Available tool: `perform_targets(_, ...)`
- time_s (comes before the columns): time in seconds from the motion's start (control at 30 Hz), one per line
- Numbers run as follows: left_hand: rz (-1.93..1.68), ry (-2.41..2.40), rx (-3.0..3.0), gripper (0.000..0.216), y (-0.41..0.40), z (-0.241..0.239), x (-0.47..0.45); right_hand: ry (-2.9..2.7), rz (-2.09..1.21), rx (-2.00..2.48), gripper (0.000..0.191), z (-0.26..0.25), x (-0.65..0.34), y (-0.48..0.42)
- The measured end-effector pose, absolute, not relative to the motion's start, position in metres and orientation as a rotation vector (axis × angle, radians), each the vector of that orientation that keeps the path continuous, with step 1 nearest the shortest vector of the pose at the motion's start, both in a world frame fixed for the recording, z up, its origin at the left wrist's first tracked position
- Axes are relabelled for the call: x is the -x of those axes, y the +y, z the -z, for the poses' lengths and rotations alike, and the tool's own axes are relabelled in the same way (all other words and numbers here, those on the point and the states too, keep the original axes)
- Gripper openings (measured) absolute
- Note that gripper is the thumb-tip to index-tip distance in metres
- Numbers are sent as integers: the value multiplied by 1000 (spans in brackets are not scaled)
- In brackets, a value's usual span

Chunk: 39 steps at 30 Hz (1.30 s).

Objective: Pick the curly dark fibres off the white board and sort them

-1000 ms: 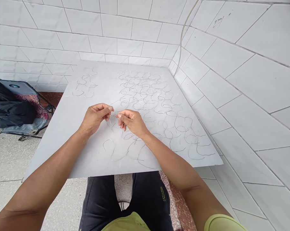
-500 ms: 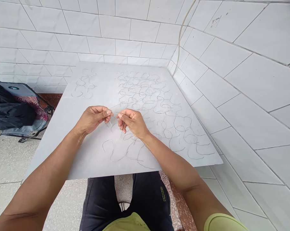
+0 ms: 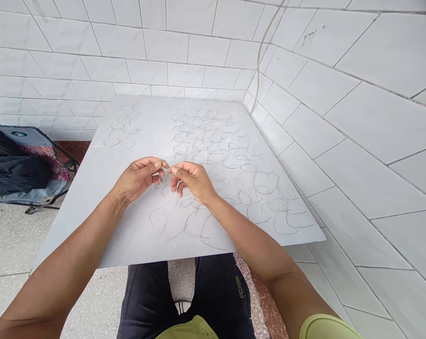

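Note:
Above the middle of the white board (image 3: pixel 92 202), my left hand (image 3: pixel 142 178) pinches a thin wire between thumb and forefinger. Close beside it, my right hand (image 3: pixel 193 181) pinches the same wire, with its other fingers curled. The fingertips nearly touch, and they hide most of the held wire. Many thin curved wires (image 3: pixel 205 134) lie in rows on the board's right half. Nearest me, a few longer bent wires (image 3: pixel 165 230) rest by the front edge. A smaller group of wires (image 3: pixel 123 127) lies at the far left.
White tiled walls (image 3: pixel 205 52) meet the board at the back and right. A pale cable (image 3: pixel 259 61) runs down their corner. At the left, a folding chair (image 3: pixel 45 157) with dark cloth on it stands on the speckled floor (image 3: pixel 8 240).
My two hands have come slightly closer, fingertips nearly meeting at the wire. The camera view has shifted a little. The wires on the board lie as before.

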<state>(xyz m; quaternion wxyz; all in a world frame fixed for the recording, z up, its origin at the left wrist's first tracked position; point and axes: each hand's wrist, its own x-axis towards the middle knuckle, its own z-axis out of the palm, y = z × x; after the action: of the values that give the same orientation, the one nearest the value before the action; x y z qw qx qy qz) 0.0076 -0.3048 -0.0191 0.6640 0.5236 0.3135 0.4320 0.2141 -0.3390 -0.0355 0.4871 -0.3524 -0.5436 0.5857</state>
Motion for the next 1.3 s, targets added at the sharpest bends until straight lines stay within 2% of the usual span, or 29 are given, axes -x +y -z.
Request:
perform_targets(0.13, -948, 704, -1194, 21, -304, 19, -6, -1405, -1452, 867, 39, 33, -218, -340)
perform_targets(0.53, -853, 738, -1304, 24, -306, 21, -9, -1276, -1287, 776, 37, 41, -220, -328)
perform_targets(0.87, -622, 651, -1292, 22, -303, 18, -3, -1769, -1212, 884, 30, 36, -246, -326)
perform_targets(1.3, -306, 532, -1227, 20, -306, 23, -5, -1957, -1211, 826, 17, 24, -255, -330)
